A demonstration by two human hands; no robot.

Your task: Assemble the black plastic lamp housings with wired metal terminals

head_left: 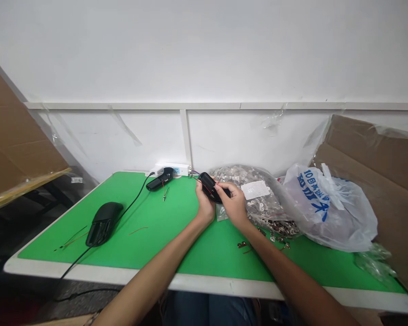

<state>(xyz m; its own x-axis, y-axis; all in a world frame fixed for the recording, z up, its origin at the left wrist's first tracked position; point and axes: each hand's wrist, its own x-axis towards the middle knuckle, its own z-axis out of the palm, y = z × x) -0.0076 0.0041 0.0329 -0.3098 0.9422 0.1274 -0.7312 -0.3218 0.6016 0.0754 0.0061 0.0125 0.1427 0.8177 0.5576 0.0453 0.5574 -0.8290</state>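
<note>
Above the middle of the green table top, my left hand (206,201) is wrapped round the side of a black plastic housing (207,182) with an open recess in it. Thin red wires show on the housing and stick out past its edges. My right hand (234,199) closes on the housing's right side, with thumb and fingertips at the recess by the wires. Whether those fingertips pinch a wire is too small to tell. A similar black housing (159,180) with thin loose wires lies farther left, near the back edge.
A white power strip (180,170) stands at the wall. On the left is a larger black device (104,223) with a cable. Right of my hands are a clear bag of small metal parts (258,210), scattered parts, a white plastic bag (329,213) and a cardboard sheet (377,158).
</note>
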